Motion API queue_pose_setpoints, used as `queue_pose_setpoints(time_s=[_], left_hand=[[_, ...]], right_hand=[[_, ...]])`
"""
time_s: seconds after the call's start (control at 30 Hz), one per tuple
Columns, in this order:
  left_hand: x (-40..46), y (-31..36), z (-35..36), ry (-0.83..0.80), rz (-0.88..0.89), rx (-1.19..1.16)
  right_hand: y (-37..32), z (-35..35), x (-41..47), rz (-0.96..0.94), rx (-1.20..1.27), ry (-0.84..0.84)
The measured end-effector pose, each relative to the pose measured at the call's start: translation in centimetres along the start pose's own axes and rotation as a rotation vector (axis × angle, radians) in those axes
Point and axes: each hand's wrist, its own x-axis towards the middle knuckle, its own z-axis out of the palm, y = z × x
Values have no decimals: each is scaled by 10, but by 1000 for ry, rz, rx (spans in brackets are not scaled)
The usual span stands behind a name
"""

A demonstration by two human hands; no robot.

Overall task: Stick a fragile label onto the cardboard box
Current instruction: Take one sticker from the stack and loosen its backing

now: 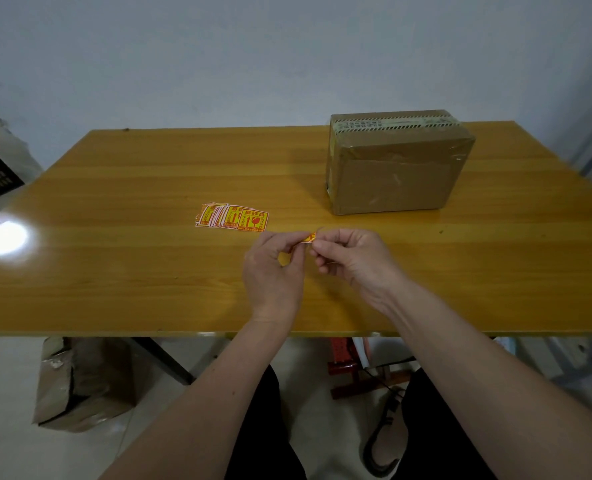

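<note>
A taped brown cardboard box [395, 168] stands at the back right of the wooden table [114, 237]. A fanned pile of yellow-and-red fragile labels [232, 217] lies near the table's middle. Just in front of the pile, my left hand [274, 268] and my right hand [351, 256] meet above the table, both pinching one small fragile label [309, 237] between fingertips. Only a sliver of that label shows between the fingers. The box is about a hand's length beyond my right hand.
A bright light glare sits on the table's left side. Under the table are a torn cardboard box [80, 382] at left, a red stool [346, 365] and a dark shoe. A dark crate stands off the table's far left edge.
</note>
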Motion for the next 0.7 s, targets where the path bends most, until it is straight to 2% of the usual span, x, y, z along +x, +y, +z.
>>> queue_pose_setpoints(time_s=[0.23, 0.53, 0.7], left_hand=[[0, 1, 0, 20, 4, -4], [-6, 5, 2, -47, -40, 1], [-6, 11, 1, -97, -105, -80]], right_hand=[[-1, 1, -1, -5, -24, 15], [-3, 6, -2, -132, -57, 137], [-2, 5, -2, -159, -42, 174]])
